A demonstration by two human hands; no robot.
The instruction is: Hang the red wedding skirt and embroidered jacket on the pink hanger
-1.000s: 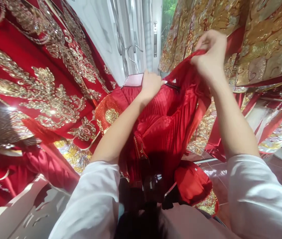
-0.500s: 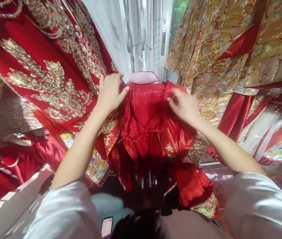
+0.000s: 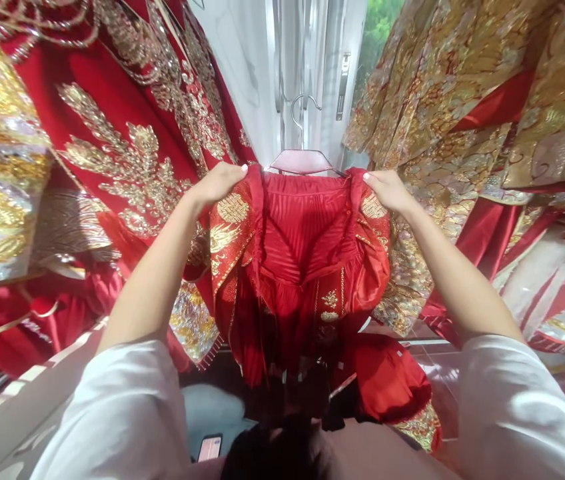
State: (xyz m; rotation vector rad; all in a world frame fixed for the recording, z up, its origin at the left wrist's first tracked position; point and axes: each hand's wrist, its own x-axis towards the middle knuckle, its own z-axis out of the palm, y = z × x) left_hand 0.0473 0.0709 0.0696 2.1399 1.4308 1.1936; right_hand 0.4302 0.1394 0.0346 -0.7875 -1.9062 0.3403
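Bright daylight comes in from the window (image 3: pixel 307 80) ahead. The gold threads shine and glare. The picture edges bend and look stretched.

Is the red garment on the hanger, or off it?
On it. The red garment hangs from the pink hanger; the left hand and right hand grip its shoulders.

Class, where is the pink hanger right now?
Head view, top centre: the hanger carries the red garment, between the left hand and right hand.
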